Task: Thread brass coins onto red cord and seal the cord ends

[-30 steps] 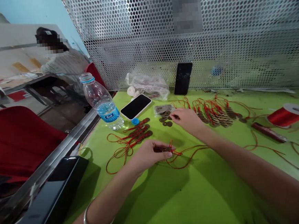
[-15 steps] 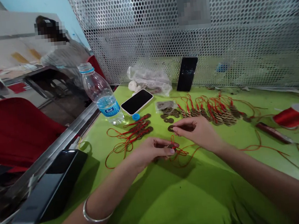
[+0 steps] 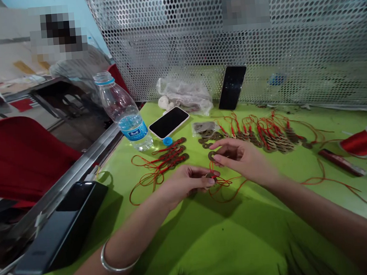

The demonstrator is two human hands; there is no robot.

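Observation:
Close in front of me, my left hand (image 3: 191, 181) pinches a round coin (image 3: 210, 176) with a red cord (image 3: 221, 186) looped about it. Just above and to the right, my right hand (image 3: 239, 156) grips the edge of another dark coin (image 3: 211, 155) at the thumb; its index finger is raised over it. A strand of the cord runs up from the left hand's coin to this one. Loose coins (image 3: 206, 139) lie past the right fingertips, beside a clear packet of coins (image 3: 204, 127). Corded coin strings (image 3: 172, 155) lie left of the hands.
More coin strings (image 3: 277, 138) line the right back. A red cord spool (image 3: 362, 142) and a dark red stick-like item (image 3: 341, 162) lie at right. A water bottle (image 3: 135, 130), blue cap (image 3: 167, 141), phone (image 3: 169, 122), propped phone (image 3: 233, 87) and dark box (image 3: 66, 223) stand around.
My right index finger has lifted away from the coin, which has shifted slightly. A cord strand now shows between the two coins. The left hand keeps its pinch.

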